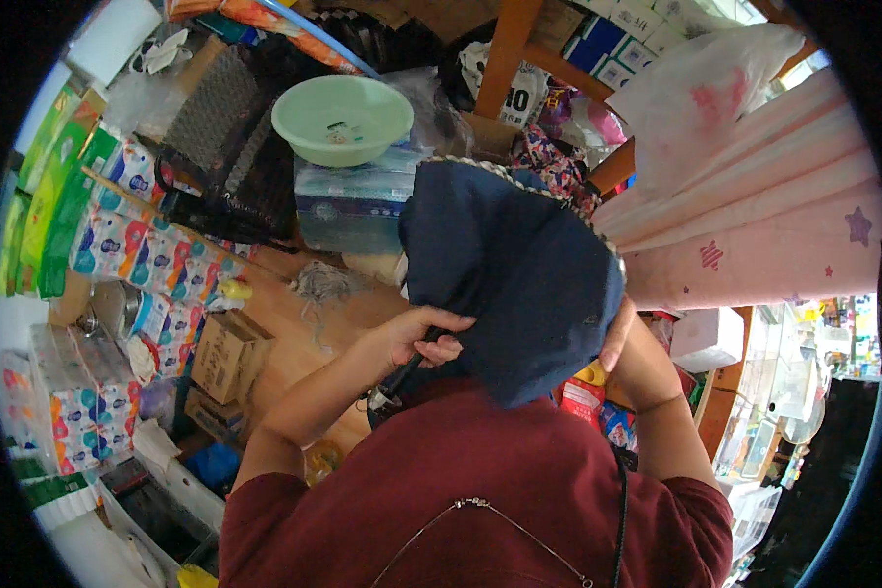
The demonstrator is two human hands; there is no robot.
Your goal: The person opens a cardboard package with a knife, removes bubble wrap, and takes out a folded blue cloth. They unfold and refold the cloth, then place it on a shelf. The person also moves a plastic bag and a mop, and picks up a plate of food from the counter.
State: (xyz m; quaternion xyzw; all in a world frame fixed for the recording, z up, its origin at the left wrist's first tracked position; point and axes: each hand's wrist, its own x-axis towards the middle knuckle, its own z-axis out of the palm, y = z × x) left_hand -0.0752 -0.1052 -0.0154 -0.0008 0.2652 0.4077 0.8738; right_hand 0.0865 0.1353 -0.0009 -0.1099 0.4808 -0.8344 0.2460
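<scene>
A dark blue cloth item (pixel 514 272) with a twisted light-and-dark trim along its upper edge is spread between my two hands, in front of my chest. My left hand (pixel 435 338) is at its lower left, the fingers curled around a dark strap or handle (pixel 406 373). On the right edge of the cloth lies my right hand (pixel 617 334), its fingers partly hidden behind the fabric, pinching that side. A metal buckle or clip (pixel 382 399) hangs below my left wrist. What the cloth item is exactly, I cannot tell.
Ahead, a pale green basin (pixel 343 121) rests on plastic-wrapped packs (pixel 353 192). Tissue packs (pixel 165 257), cardboard boxes (pixel 224 356) and a mop (pixel 323 283) are at the left. A pink curtain (pixel 750 228) hangs at the right beside a white foam box (pixel 705 338) and glass counter.
</scene>
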